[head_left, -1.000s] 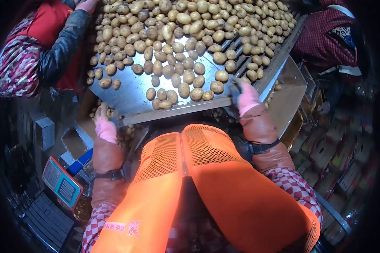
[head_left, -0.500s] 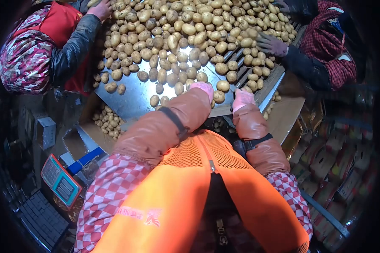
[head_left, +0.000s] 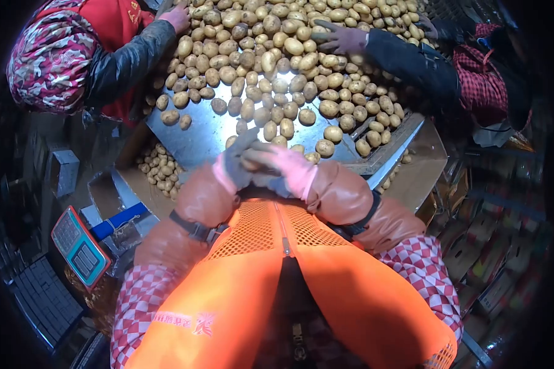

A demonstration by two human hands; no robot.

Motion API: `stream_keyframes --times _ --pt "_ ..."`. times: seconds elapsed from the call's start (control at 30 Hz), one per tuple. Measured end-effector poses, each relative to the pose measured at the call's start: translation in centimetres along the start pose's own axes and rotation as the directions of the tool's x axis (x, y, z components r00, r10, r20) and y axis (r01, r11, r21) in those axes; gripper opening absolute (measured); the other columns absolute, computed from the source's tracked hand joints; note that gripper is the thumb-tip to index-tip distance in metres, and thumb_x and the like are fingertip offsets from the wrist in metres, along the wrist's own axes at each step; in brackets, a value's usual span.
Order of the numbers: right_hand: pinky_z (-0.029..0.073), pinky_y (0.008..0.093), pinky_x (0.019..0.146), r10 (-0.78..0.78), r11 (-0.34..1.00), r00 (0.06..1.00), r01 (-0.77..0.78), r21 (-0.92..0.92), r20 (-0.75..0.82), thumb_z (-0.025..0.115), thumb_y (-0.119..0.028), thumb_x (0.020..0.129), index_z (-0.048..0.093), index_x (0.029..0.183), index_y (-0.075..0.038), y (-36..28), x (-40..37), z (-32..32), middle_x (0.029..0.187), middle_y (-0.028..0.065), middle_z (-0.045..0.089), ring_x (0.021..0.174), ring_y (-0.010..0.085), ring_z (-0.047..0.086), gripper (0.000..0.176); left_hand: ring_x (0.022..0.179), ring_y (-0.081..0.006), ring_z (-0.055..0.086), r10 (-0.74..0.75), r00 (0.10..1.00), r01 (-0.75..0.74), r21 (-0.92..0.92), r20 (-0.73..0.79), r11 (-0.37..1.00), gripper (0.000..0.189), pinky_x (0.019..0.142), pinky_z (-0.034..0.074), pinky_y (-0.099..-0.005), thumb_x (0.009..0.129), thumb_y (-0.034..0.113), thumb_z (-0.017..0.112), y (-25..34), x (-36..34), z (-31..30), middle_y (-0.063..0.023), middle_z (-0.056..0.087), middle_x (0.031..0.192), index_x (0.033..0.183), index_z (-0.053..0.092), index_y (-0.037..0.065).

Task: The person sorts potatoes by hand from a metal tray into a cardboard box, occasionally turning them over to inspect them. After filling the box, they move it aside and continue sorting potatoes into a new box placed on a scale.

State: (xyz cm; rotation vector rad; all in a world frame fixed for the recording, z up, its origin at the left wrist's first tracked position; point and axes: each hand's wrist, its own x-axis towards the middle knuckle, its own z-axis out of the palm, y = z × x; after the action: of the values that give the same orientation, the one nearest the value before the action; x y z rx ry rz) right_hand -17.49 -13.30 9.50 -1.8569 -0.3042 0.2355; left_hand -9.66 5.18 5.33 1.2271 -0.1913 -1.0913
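Note:
My left hand (head_left: 235, 162), in a glove that shows grey with a pink cuff, is at the near edge of the metal sorting table (head_left: 194, 132). Its visible fingers stretch upward and away from me. My right hand (head_left: 288, 166), in a pink glove with grey parts, meets it from the right, its fingers bent toward the left palm. Whatever lies between the hands, if anything, is hidden. Just beyond them, loose potatoes (head_left: 269, 130) rest on the metal, and a thick heap of potatoes (head_left: 271, 24) covers the far side.
Another person's gloved hand (head_left: 341, 38) reaches over the heap from the right. A second person's hand (head_left: 177, 17) is at the far left. Potatoes fill a box (head_left: 160, 171) below left. A digital scale (head_left: 82, 249) stands at the lower left; a cardboard flap (head_left: 421, 157) rises right.
Both my hands have drawn back toward my body and left, and have come together. The co-worker's hand on the right has moved left across the potatoes. My view has shifted slightly.

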Motion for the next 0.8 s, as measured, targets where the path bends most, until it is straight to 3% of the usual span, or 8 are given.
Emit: stream_keyframes --times 0.07,0.17,0.2,0.23,0.3,0.43,0.53,0.8 --pt "0.052 0.0318 0.083 -0.079 0.963 0.995 0.094 0.253 -0.068 0.064 -0.014 0.093 0.060 0.131 -0.009 1.7 0.3 2.5 0.116 0.0122 0.066 0.095 0.0230 0.065 0.039 0.121 -0.0340 0.057 0.625 0.739 -0.591 0.688 0.251 0.422 0.049 0.098 0.052 -0.0398 0.075 0.000 0.075 0.4 -2.7 -1.9 -0.0146 0.063 0.119 0.121 0.061 0.008" --pt "0.041 0.0294 0.049 0.390 0.920 0.902 -0.373 0.123 -0.186 0.058 -0.020 0.097 0.069 0.122 -0.008 2.4 0.9 -0.3 0.078 0.0043 0.064 0.057 0.0122 0.053 0.030 0.119 -0.0339 0.056 0.608 0.788 -0.192 0.896 -0.102 0.400 0.044 0.097 0.051 -0.0404 0.076 0.002 0.075 -3.0 -8.4 -9.4 -0.0180 0.062 0.117 0.118 0.063 0.008" --pt "0.042 0.0310 0.049 0.675 0.585 0.726 -0.420 0.694 -0.129 0.057 -0.025 0.096 0.071 0.118 -0.011 6.3 1.8 -0.7 0.079 0.0033 0.063 0.058 0.0131 0.054 0.030 0.116 -0.0329 0.057 0.638 0.753 -0.043 0.956 -0.160 0.290 0.042 0.096 0.051 -0.0405 0.078 0.003 0.074 -3.4 -10.2 -12.5 -0.0180 0.062 0.116 0.118 0.063 0.008" --pt "0.046 0.0323 0.057 0.688 0.725 0.639 -0.578 0.375 -0.344 0.054 -0.027 0.098 0.073 0.115 -0.011 6.6 3.0 -2.7 0.084 0.0049 0.066 0.065 0.0153 0.056 0.030 0.113 -0.0304 0.058 0.446 0.560 0.013 0.546 -0.698 0.838 0.041 0.093 0.051 -0.0390 0.080 0.004 0.074 -3.0 -10.3 -14.8 -0.0176 0.062 0.116 0.119 0.062 0.007" --pt "0.050 0.0333 0.076 0.620 0.782 0.680 -0.579 0.231 -0.392 0.056 -0.028 0.097 0.073 0.113 -0.009 7.1 4.8 -4.4 0.097 0.0104 0.069 0.085 0.0190 0.061 0.030 0.110 -0.0279 0.059 -0.061 0.348 -0.123 -0.110 -0.935 0.986 0.039 0.091 0.051 -0.0375 0.082 0.006 0.073 -2.7 -9.8 -16.1 -0.0172 0.062 0.116 0.120 0.062 0.006" --pt "0.052 0.0411 0.096 0.507 0.651 0.845 -0.504 -0.568 -0.169 0.058 -0.019 0.090 0.073 0.107 -0.007 8.5 7.6 -3.4 0.115 0.0203 0.068 0.113 0.0328 0.064 0.026 0.097 -0.0207 0.064 0.338 0.637 0.135 0.532 -0.693 0.836 0.033 0.087 0.051 -0.0325 0.089 0.009 0.067 -4.3 -6.0 -14.3 -0.0157 0.066 0.108 0.122 0.066 0.011" --pt "0.053 0.0439 0.091 0.580 0.556 0.745 -0.657 -0.509 -0.329 0.064 -0.008 0.084 0.067 0.115 -0.008 4.1 8.3 -2.1 0.112 0.0231 0.068 0.109 0.0364 0.065 0.031 0.097 -0.0348 0.067 0.489 0.812 0.148 0.923 -0.319 0.356 0.033 0.090 0.051 -0.0417 0.091 0.021 0.063 -8.0 0.1 -10.9 -0.0176 0.070 0.105 0.123 0.067 0.019" --pt "0.057 0.0415 0.083 0.471 0.530 0.862 -0.447 -0.721 -0.188 0.070 -0.016 0.078 0.075 0.098 -0.002 -2.3 5.2 -4.6 0.103 0.0215 0.071 0.098 0.0361 0.070 0.024 0.110 -0.0384 0.062 -0.002 0.980 0.195 0.968 -0.198 0.160 0.030 0.094 0.048 -0.0466 0.096 0.028 0.051 -0.3 9.0 0.7 -0.0197 0.067 0.114 0.111 0.066 0.008"
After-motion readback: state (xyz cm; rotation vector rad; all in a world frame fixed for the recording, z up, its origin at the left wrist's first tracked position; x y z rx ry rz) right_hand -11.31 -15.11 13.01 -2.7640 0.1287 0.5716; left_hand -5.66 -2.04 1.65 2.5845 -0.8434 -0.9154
